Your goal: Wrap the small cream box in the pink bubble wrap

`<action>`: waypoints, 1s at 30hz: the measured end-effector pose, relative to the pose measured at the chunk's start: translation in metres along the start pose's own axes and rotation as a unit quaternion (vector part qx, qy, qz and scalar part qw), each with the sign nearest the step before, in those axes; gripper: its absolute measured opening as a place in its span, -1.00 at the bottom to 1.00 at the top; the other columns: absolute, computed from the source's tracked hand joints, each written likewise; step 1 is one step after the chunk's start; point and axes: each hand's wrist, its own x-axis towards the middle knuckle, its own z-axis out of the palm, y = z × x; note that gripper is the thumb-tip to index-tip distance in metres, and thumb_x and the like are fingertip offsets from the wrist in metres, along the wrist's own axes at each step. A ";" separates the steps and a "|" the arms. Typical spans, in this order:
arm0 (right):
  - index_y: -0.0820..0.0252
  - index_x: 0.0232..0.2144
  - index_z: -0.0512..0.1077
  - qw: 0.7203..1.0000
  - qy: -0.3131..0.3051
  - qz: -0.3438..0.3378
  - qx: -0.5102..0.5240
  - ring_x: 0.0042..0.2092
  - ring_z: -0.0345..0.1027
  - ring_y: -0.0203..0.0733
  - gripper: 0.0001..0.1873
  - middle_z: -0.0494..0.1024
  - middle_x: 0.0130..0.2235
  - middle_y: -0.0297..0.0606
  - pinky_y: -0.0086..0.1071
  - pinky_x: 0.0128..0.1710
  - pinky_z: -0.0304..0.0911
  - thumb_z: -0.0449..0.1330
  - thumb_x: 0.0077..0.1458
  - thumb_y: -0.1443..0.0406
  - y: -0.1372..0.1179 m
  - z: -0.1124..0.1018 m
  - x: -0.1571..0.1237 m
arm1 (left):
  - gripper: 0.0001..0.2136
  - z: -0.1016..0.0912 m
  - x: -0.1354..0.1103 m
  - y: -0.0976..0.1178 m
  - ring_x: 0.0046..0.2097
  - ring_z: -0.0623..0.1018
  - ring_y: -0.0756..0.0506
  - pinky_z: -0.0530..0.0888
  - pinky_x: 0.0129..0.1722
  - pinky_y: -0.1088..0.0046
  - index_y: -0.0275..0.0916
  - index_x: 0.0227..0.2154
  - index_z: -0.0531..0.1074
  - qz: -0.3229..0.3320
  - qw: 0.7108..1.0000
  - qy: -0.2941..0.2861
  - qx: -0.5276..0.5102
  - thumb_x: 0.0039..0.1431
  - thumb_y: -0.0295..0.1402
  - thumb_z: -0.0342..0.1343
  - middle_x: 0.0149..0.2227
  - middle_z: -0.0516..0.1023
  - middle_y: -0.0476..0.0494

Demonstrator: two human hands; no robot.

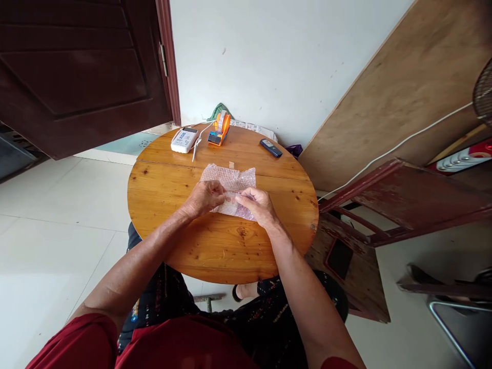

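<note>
Bubble wrap (230, 180) on round table (172, 205), near edge pinched by both hands: left (203, 199), right (257, 204).

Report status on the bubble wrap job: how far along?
Done: bubble wrap lies spread on the table. In hand: left hand and right hand pinch its near edge, seemingly folding it. Left, probably: closing and taping; the tape dispenser sits untouched at the far edge.

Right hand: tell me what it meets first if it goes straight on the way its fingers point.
The right hand points leftward over the bubble wrap, so it would likely meet the left hand first; the gap looks tiny.
</note>
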 end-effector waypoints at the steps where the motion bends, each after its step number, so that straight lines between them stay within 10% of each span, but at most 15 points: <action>1: 0.12 -0.58 0.39 1.000 -0.004 -0.002 0.002 -0.40 0.34 -0.23 -0.60 0.52 -0.45 -0.33 -0.36 -0.42 0.25 0.36 -0.09 -0.03 0.000 0.000 0.000 | -0.86 -0.001 -0.001 0.000 -0.37 0.50 0.01 0.39 -0.38 0.54 -0.27 -0.59 0.39 -0.001 1.000 -0.005 -0.001 -0.05 -0.35 0.20 -0.35 0.63 -0.07; 30: 0.12 -0.38 0.41 0.999 -0.034 -0.039 0.003 -0.35 0.41 -0.20 -0.79 0.52 -0.39 -0.32 -0.30 -0.26 0.33 0.30 -0.02 0.15 0.006 0.003 0.001 | -0.88 -0.002 -0.009 0.005 -0.40 0.46 0.03 0.39 -0.38 0.54 -0.29 -0.42 0.45 -0.023 0.994 -0.072 -0.084 0.04 -0.37 0.24 -0.43 0.55 -0.03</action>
